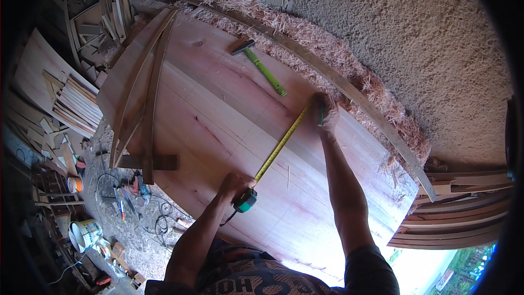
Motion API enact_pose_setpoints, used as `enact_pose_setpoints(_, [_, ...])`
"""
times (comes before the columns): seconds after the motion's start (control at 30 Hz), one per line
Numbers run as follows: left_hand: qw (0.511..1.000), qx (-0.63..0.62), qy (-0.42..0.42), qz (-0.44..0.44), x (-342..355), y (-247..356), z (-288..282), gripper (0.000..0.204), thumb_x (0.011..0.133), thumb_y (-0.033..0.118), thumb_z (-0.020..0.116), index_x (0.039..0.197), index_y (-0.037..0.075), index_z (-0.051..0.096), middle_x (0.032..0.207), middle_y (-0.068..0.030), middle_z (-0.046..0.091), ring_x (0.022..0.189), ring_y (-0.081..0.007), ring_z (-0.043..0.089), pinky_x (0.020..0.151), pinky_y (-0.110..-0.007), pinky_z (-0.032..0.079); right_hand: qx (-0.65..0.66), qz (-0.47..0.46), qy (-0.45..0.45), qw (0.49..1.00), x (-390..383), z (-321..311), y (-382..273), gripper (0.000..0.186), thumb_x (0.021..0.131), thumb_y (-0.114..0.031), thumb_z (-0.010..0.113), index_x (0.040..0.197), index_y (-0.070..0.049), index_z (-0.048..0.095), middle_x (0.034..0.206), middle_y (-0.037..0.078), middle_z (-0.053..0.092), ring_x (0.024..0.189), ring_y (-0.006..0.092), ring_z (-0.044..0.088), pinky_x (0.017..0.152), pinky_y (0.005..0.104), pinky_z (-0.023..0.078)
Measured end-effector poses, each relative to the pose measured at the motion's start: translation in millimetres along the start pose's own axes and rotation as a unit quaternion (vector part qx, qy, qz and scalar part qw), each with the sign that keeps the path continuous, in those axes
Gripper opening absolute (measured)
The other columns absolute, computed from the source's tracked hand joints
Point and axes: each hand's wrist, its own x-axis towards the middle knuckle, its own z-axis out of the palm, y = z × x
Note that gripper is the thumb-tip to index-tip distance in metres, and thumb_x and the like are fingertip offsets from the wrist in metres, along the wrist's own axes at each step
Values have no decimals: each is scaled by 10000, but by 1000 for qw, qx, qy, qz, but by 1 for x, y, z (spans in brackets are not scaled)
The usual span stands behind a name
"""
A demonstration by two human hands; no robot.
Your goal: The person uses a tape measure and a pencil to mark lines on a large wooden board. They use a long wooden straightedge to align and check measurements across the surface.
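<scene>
left hand (233,184) is closed on the teal tape measure case (245,200) near the front of the wide wooden board (218,109). its yellow tape (281,145) runs flat across the board to the right hand (324,110), fingers curled, pinning the tape end and holding what looks like a pencil. green-handled hammer (261,65) lies apart, near the long curved strip (349,90).
</scene>
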Motion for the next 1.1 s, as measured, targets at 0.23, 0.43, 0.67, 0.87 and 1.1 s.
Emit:
enact_pose_setpoints(0.23, [999, -29, -38, 25, 8, -11, -1, 229, 814, 181, 699, 613, 90, 639, 592, 25, 584, 512, -70, 538, 469, -285, 425, 4, 7, -28, 1000, -1, -7, -4, 314, 754, -58, 653, 1030, -205, 673, 1005, 19, 692, 971, 252, 606, 907, 368, 425])
enact_pose_setpoints(0.43, [997, -47, -52, 31, 3, -8, -1, 226, 836, 161, 668, 622, 91, 641, 603, 12, 596, 515, -75, 545, 479, -288, 432, 42, 38, 1, 998, -3, -9, -5, 329, 767, -59, 650, 1073, -180, 665, 1028, 38, 692, 992, 268, 609, 908, 383, 437])
enact_pose_setpoints(0.67, [998, -43, -46, 11, 10, -9, 0, 205, 845, 176, 686, 662, 87, 662, 621, 10, 604, 531, -82, 565, 489, -287, 453, 95, 45, 25, 994, -21, -28, -9, 279, 901, -36, 526, 1155, -71, 636, 1084, 96, 679, 1001, 225, 647, 894, 310, 487])
enact_pose_setpoints(0.87, [981, -163, -89, 56, 12, -24, -6, 127, 820, 154, 750, 790, 41, 698, 683, -42, 639, 566, -131, 627, 518, -299, 523, 243, 166, -20, 956, -33, -49, -37, 475, 1047, -405, 422, 1212, -12, 631, 839, 80, 639, 827, 157, 609, 851, 317, 488])
enact_pose_setpoints(1.1, [992, -110, -44, -33, -4, 1, 0, 130, 854, 131, 696, 835, 8, 734, 711, -53, 678, 619, -97, 633, 563, -268, 512, 305, 265, -51, 913, -25, -65, -44, 445, 1051, -414, 405, 1088, -48, 657, 762, 44, 603, 723, 136, 562, 630, 294, 461])
